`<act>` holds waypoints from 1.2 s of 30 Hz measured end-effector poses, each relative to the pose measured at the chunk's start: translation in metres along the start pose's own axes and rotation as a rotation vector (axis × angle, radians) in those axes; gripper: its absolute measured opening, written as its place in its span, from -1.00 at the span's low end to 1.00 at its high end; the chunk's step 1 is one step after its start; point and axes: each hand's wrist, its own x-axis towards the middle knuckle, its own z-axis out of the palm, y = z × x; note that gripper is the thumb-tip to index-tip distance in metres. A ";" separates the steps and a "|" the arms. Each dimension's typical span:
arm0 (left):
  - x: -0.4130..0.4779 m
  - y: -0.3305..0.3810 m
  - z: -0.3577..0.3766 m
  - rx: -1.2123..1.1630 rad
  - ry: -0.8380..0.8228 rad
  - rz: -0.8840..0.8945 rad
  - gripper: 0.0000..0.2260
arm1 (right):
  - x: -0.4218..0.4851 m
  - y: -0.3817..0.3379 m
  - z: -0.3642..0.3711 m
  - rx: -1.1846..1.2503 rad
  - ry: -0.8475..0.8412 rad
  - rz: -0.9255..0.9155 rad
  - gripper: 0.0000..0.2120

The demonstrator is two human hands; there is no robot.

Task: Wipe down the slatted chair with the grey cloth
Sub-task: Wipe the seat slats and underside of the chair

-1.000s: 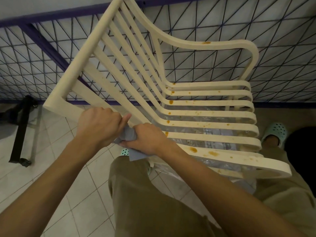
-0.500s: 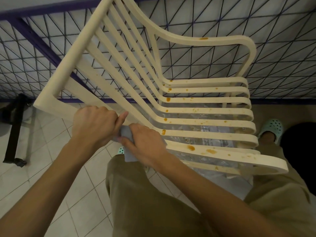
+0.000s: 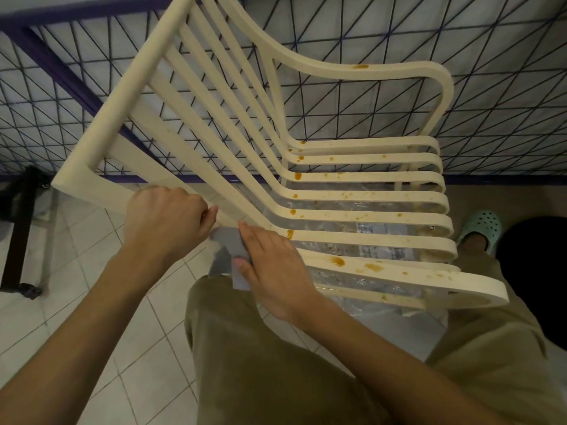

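So in the last second our right hand (image 3: 273,268) has flattened out, pressing the grey cloth (image 3: 228,250) onto the slatted chair (image 3: 368,239)'s nearest slat, left hand (image 3: 165,216) still gripping the frame, orange spots (image 3: 337,261) ahead probably next.

floor (image 3: 86,234): pale square tiles, thin grey grout lines | far left: black metal stand (image 3: 19,234), its foot on the tiles | right: a person's foot in a mint-green clog (image 3: 481,231) | beneath the slatted chair (image 3: 368,240): crumpled clear plastic (image 3: 352,282)
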 end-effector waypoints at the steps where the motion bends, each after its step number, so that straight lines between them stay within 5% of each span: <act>1: 0.000 0.000 0.000 0.010 -0.004 0.000 -0.47 | 0.008 -0.001 -0.005 0.012 -0.006 0.034 -0.46; 10: 0.000 0.009 0.005 0.049 0.020 0.002 -0.46 | 0.007 -0.002 0.000 -0.097 0.083 0.023 -0.64; 14: 0.000 0.009 0.007 0.072 0.041 -0.024 -0.46 | -0.017 0.000 0.013 -0.125 0.076 0.012 -0.44; 24: 0.000 0.010 0.004 0.079 0.043 -0.047 -0.46 | 0.035 0.006 -0.009 -0.004 -0.051 0.160 -0.44; 30: 0.000 0.011 0.001 0.090 0.028 -0.093 -0.50 | 0.011 0.006 -0.003 -0.060 0.040 0.013 -0.57; 36: 0.002 0.011 0.003 0.072 0.005 -0.112 -0.52 | -0.032 0.011 0.005 -0.128 0.017 -0.012 -0.37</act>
